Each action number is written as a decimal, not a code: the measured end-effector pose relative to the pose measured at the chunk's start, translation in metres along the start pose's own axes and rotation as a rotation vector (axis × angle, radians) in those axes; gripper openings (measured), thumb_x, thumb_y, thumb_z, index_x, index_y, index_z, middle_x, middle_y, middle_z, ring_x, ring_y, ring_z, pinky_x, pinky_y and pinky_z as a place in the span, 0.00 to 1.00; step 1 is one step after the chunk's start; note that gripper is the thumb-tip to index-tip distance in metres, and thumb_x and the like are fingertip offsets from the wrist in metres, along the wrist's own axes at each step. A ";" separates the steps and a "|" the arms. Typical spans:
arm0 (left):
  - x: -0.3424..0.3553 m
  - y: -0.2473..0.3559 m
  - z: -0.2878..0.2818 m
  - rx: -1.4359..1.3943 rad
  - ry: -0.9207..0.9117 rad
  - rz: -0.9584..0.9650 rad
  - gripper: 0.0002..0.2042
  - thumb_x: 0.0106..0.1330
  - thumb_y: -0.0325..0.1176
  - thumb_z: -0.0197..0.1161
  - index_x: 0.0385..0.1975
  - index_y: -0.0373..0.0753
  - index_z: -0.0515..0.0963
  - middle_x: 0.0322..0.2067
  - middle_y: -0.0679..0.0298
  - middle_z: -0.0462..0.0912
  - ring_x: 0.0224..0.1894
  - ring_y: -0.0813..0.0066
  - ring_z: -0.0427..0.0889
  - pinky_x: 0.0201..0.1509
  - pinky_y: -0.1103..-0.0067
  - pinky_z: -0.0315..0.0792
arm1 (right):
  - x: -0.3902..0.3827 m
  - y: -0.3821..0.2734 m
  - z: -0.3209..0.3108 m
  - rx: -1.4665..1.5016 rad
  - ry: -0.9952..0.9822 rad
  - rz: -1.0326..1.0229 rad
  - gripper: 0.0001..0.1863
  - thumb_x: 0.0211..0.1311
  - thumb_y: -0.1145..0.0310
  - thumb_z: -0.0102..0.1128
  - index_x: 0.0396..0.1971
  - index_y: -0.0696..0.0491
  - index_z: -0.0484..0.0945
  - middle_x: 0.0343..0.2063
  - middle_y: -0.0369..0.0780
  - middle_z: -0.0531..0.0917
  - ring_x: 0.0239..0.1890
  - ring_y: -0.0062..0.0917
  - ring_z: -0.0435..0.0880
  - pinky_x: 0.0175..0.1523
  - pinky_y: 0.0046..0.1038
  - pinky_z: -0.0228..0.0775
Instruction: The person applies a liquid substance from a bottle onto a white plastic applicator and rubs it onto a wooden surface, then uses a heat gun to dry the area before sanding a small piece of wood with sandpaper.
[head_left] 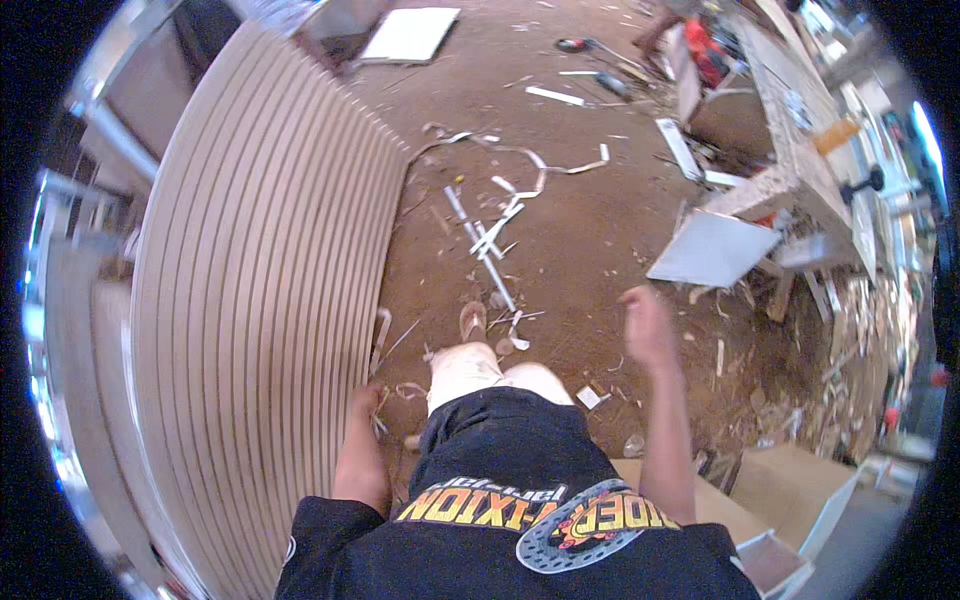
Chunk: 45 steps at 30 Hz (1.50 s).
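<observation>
My left hand (367, 402) hangs low at the near edge of a tall slatted wooden panel (262, 240) standing on my left. Its fingers are small and unclear, and whether they touch the panel I cannot tell. On the other side, my right hand (650, 328) is held out over the dirt floor, slightly blurred, fingers curled in and nothing visible in them. One sandalled foot (473, 320) shows in front of my light trousers (465, 372).
Scattered white strips (490, 240) and a long curled strip (540, 175) litter the brown floor (590, 220). A white board (715, 248) leans by a wooden workbench (800, 190) at right. Another white board (410, 35) lies far ahead. Open box-like wooden pieces (790, 490) stand at near right.
</observation>
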<state>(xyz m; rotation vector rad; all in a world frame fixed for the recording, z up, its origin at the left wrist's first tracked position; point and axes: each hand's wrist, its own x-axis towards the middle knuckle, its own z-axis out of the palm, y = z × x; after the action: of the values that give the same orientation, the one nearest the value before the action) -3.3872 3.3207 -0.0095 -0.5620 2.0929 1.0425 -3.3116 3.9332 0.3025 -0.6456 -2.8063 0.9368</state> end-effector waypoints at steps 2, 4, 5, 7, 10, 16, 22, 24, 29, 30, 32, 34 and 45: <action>0.067 0.155 0.024 -0.158 -0.006 0.180 0.11 0.68 0.36 0.61 0.36 0.32 0.81 0.28 0.65 0.83 0.30 0.75 0.80 0.32 0.75 0.73 | 0.035 0.024 0.029 0.124 -0.120 0.118 0.08 0.67 0.72 0.46 0.39 0.57 0.75 0.39 0.51 0.82 0.46 0.46 0.81 0.52 0.42 0.72; 0.097 0.357 0.068 -0.321 -0.093 0.304 0.09 0.69 0.32 0.62 0.41 0.33 0.80 0.30 0.66 0.83 0.31 0.79 0.80 0.34 0.81 0.73 | 0.052 0.079 0.057 0.215 0.013 0.297 0.07 0.68 0.72 0.46 0.38 0.56 0.74 0.37 0.52 0.81 0.43 0.48 0.80 0.49 0.43 0.72; 0.104 0.447 0.080 -0.263 -0.151 0.409 0.10 0.69 0.33 0.61 0.42 0.32 0.80 0.30 0.66 0.83 0.31 0.80 0.79 0.34 0.81 0.73 | 0.056 0.114 0.077 0.166 0.110 0.417 0.07 0.68 0.71 0.47 0.39 0.56 0.74 0.36 0.51 0.81 0.42 0.47 0.81 0.48 0.43 0.72; 0.120 0.601 0.113 -0.170 -0.250 0.619 0.12 0.70 0.33 0.61 0.45 0.31 0.79 0.30 0.66 0.82 0.32 0.81 0.78 0.36 0.82 0.73 | 0.062 0.173 0.098 0.116 0.233 0.702 0.06 0.66 0.70 0.53 0.38 0.56 0.74 0.34 0.49 0.82 0.39 0.43 0.82 0.47 0.40 0.73; 0.172 0.767 0.155 0.014 -0.248 0.772 0.13 0.68 0.33 0.61 0.47 0.31 0.79 0.30 0.66 0.82 0.32 0.82 0.78 0.37 0.82 0.73 | 0.102 0.247 0.118 0.090 0.288 0.931 0.07 0.62 0.68 0.59 0.32 0.56 0.75 0.33 0.48 0.83 0.39 0.39 0.84 0.46 0.37 0.74; 0.299 0.899 0.211 0.031 -0.105 0.693 0.11 0.65 0.34 0.63 0.42 0.35 0.80 0.28 0.66 0.82 0.30 0.80 0.78 0.33 0.79 0.72 | 0.318 0.392 0.148 -0.083 0.358 1.031 0.10 0.57 0.67 0.59 0.31 0.59 0.79 0.35 0.50 0.84 0.40 0.45 0.83 0.46 0.43 0.74; 0.413 0.939 0.208 -0.136 -0.696 -0.061 0.03 0.66 0.30 0.56 0.32 0.44 0.77 0.23 0.64 0.82 0.29 0.66 0.84 0.30 0.68 0.76 | 0.696 0.414 0.000 0.183 0.084 0.917 0.12 0.61 0.61 0.56 0.32 0.55 0.78 0.31 0.47 0.85 0.35 0.40 0.85 0.40 0.41 0.75; 0.416 0.974 0.229 -0.086 -0.268 -0.074 0.04 0.68 0.31 0.55 0.38 0.42 0.76 0.23 0.63 0.81 0.24 0.66 0.82 0.24 0.70 0.75 | 0.832 0.404 -0.067 0.338 0.217 0.768 0.11 0.64 0.62 0.55 0.28 0.54 0.75 0.26 0.43 0.83 0.25 0.27 0.82 0.30 0.33 0.72; 0.493 1.068 0.230 -0.236 -0.236 -0.208 0.07 0.67 0.33 0.57 0.31 0.39 0.79 0.21 0.61 0.80 0.19 0.67 0.79 0.21 0.72 0.73 | 1.103 0.373 -0.144 0.810 0.291 0.624 0.06 0.69 0.69 0.49 0.34 0.55 0.72 0.21 0.35 0.76 0.18 0.18 0.74 0.24 0.25 0.66; 0.511 1.098 0.235 -0.240 -0.221 -0.188 0.08 0.67 0.35 0.57 0.30 0.40 0.79 0.21 0.62 0.80 0.19 0.68 0.78 0.22 0.71 0.73 | 1.150 0.365 -0.157 0.892 0.309 0.622 0.05 0.69 0.70 0.49 0.36 0.55 0.72 0.21 0.34 0.75 0.18 0.18 0.73 0.23 0.24 0.66; 0.548 1.174 0.238 -0.262 -0.203 -0.092 0.10 0.67 0.38 0.57 0.28 0.40 0.79 0.21 0.63 0.80 0.18 0.69 0.77 0.22 0.70 0.73 | 1.224 0.345 -0.156 0.934 0.276 0.639 0.05 0.68 0.70 0.53 0.38 0.55 0.72 0.22 0.34 0.76 0.19 0.17 0.75 0.24 0.23 0.68; 0.605 1.272 0.264 -0.274 -0.275 0.121 0.12 0.66 0.41 0.58 0.26 0.41 0.79 0.21 0.63 0.80 0.18 0.70 0.76 0.23 0.69 0.72 | 1.285 0.345 -0.151 0.911 0.254 0.651 0.05 0.68 0.70 0.55 0.38 0.55 0.72 0.22 0.35 0.77 0.20 0.17 0.77 0.24 0.22 0.69; 0.737 1.980 0.513 0.148 -0.453 0.812 0.10 0.67 0.33 0.64 0.39 0.31 0.80 0.30 0.64 0.83 0.34 0.79 0.82 0.38 0.83 0.75 | 1.594 0.373 -0.260 1.405 0.509 0.723 0.04 0.66 0.71 0.58 0.33 0.53 0.73 0.26 0.38 0.82 0.25 0.23 0.81 0.30 0.27 0.76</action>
<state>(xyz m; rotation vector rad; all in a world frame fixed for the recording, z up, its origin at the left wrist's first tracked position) -4.9309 4.8360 0.2062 0.6133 1.9609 1.2685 -4.5559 5.0275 0.2464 -1.2744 -0.9384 2.0269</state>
